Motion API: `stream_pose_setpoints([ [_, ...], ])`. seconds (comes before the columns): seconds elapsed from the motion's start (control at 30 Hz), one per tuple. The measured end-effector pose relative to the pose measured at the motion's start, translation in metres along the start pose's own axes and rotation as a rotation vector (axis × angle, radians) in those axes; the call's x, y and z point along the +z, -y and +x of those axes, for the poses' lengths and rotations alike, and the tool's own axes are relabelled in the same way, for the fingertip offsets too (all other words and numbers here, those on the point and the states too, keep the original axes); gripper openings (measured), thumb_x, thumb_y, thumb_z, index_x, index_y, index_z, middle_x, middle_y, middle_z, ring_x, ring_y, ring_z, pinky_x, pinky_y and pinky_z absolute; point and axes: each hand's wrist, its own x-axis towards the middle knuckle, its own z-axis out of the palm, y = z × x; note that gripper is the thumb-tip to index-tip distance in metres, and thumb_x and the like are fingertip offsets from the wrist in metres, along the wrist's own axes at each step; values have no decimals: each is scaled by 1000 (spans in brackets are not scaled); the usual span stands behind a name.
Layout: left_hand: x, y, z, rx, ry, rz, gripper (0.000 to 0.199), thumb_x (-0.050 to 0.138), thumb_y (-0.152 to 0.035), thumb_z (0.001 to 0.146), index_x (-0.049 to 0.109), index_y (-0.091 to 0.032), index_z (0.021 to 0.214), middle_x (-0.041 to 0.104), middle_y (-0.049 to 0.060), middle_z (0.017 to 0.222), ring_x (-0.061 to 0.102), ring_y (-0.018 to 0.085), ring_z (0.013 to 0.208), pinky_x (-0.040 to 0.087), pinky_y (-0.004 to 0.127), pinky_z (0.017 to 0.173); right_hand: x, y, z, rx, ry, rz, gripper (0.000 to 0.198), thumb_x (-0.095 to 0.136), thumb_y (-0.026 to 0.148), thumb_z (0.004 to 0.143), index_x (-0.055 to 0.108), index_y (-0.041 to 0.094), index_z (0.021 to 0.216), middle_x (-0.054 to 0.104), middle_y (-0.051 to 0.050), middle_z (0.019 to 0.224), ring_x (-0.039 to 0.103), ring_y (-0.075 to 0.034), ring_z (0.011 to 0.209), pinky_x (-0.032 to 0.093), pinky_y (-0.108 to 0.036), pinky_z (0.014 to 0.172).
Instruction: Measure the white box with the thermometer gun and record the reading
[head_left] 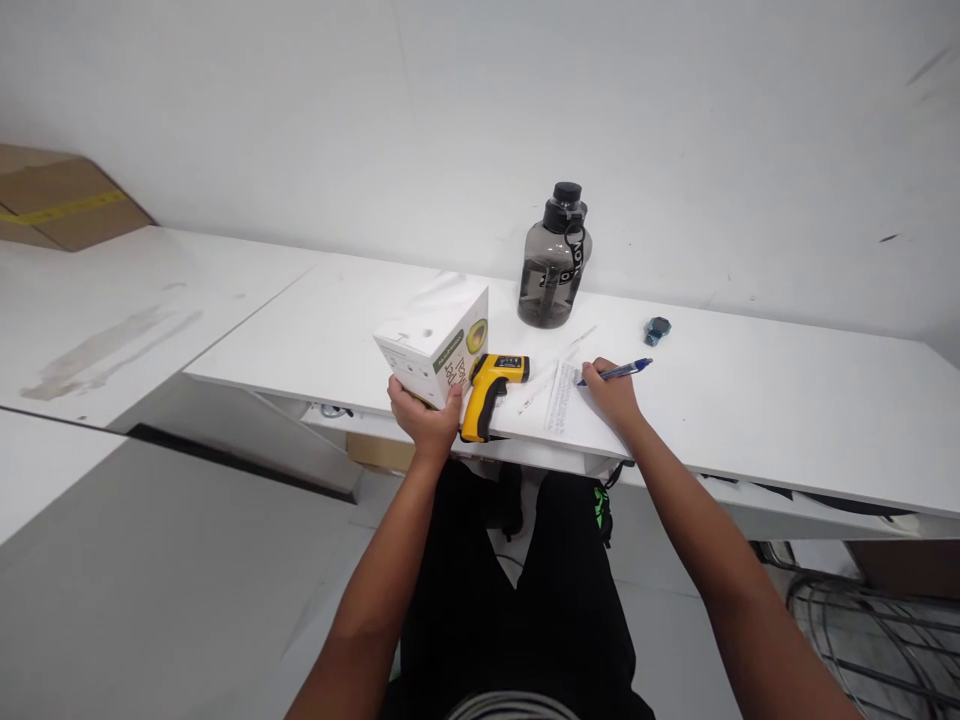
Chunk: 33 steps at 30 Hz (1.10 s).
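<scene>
My left hand (426, 415) grips the lower front edge of a white box (431, 330) with an avocado picture on its side, holding it tilted at the desk's front edge. Against the box's right side lies a yellow and black infrared thermometer gun (491, 395). My right hand (611, 390) is closed around a blue pen (619, 371), its tip down at the left. Under that hand is a white sheet of paper (559, 400) with lines of small writing or print, too fine to read. The sheet's outer edges blend into the white desk.
A large smoky water bottle (551, 270) stands behind, near the wall. To its right rests a blue and black wristwatch (657, 330). A cardboard box (67, 195) with yellow tape sits at the far left of the white desk (787, 410). Wire racking (877, 630) is at lower right.
</scene>
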Motion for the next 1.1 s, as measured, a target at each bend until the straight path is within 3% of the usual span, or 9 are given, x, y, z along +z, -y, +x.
stream_pose_setpoints([
  [0.27,2,6,-1,5,-2,-14,96,73,-54,66,28,-13,140,51,21,130,53,31,120,43,43,100,-1,-2,1,28,60,45,34,52,37,79,34,24,54,34,5,54,38,-14,59,31,-29,58],
  [0.37,2,6,-1,0,-10,-16,97,74,-53,64,29,-14,139,50,21,131,54,31,120,44,43,100,-2,-2,1,32,17,74,33,51,38,80,36,24,54,36,5,54,38,-14,59,32,-29,60],
  [0.6,2,3,0,2,-6,-15,98,75,-53,63,29,-12,139,50,22,130,54,32,120,44,45,100,-4,1,0,39,-94,89,40,49,59,87,60,22,76,62,-2,76,55,-20,78,41,-31,72],
  [0.83,0,0,0,16,-11,0,95,73,-53,64,30,-11,138,52,22,128,54,33,119,44,45,99,-4,-5,-4,-249,-71,-7,34,52,44,87,64,21,108,69,-8,97,60,-22,76,46,-34,75],
  [0.93,0,0,0,2,-12,31,96,74,-54,63,31,-11,137,52,22,126,53,34,120,43,46,100,-2,-12,-1,-287,-23,-85,37,49,38,85,63,20,114,69,-8,94,57,-20,67,47,-35,70],
  [1.1,0,0,0,0,-8,31,96,72,-56,63,31,-11,137,53,22,125,55,34,117,43,46,98,1,-19,4,-312,-20,-110,40,44,34,86,63,19,118,70,-8,98,57,-20,68,48,-36,74],
])
